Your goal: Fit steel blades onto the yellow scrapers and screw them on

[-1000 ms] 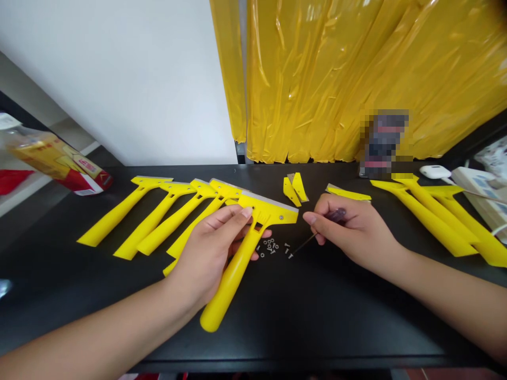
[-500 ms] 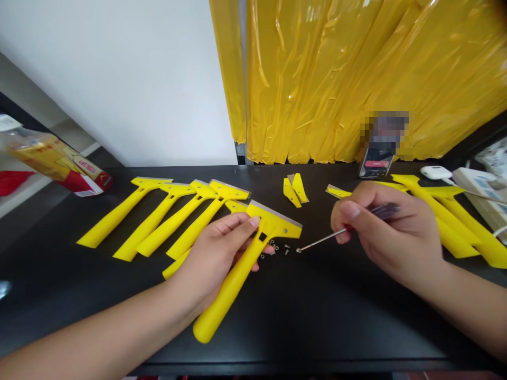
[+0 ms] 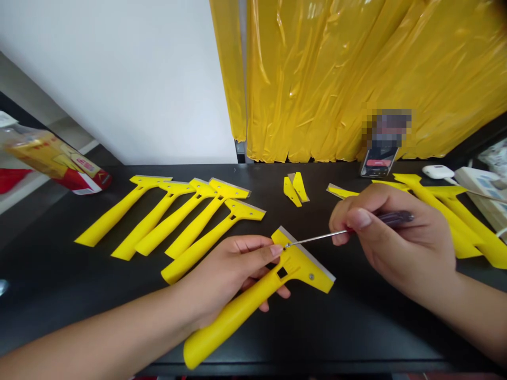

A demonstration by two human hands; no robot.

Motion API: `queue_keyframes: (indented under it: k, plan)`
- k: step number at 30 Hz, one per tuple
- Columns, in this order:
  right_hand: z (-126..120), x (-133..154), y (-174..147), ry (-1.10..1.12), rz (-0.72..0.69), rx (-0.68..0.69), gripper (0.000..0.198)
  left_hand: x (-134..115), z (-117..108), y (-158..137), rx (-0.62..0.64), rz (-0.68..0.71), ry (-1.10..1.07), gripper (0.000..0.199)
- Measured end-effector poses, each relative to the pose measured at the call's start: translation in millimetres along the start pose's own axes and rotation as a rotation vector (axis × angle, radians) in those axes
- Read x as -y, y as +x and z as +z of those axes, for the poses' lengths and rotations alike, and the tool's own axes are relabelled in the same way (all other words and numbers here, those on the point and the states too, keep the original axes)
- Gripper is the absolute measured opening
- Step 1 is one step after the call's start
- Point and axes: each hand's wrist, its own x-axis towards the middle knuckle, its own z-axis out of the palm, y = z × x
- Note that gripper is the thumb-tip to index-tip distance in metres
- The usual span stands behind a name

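My left hand [image 3: 237, 269] grips a yellow scraper [image 3: 241, 301] near its head, thumb on top, with the metal blade edge turned away from me. One screw [image 3: 311, 276] sits in the head's right side. My right hand [image 3: 396, 227] is closed round the dark handle of a screwdriver [image 3: 317, 237]. Its thin shaft points left, and a small screw [image 3: 288, 245] is at its tip, at the hole beside my left thumb. Whether the screw is in the hole I cannot tell. Several like scrapers [image 3: 186, 232] lie in a row to the left.
Two loose yellow blade covers [image 3: 295, 189] lie at the back of the black table [image 3: 356, 338]. Another yellow piece [image 3: 341, 191] and more handles [image 3: 455, 227] are at right. A phone [image 3: 378, 153] leans by the yellow plastic sheet [image 3: 317, 79]. A bottle [image 3: 59, 161] lies left.
The scraper in my left hand has come nearer and turned clockwise. The screwdriver tip has moved from above the loose screws on the table up to the scraper's left hole.
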Motion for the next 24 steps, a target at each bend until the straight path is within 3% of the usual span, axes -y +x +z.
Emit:
queue_keyframes:
  k: [12,24]
  plan:
    - [-1,1,1,-0.049,0.015,0.072,0.017,-2,2,-1,-0.001,-0.015,-0.005,0.030]
    - [-1,15,0,-0.220,-0.174,0.266,0.015,1,5,-1,-0.012,-0.020,0.021,0.028]
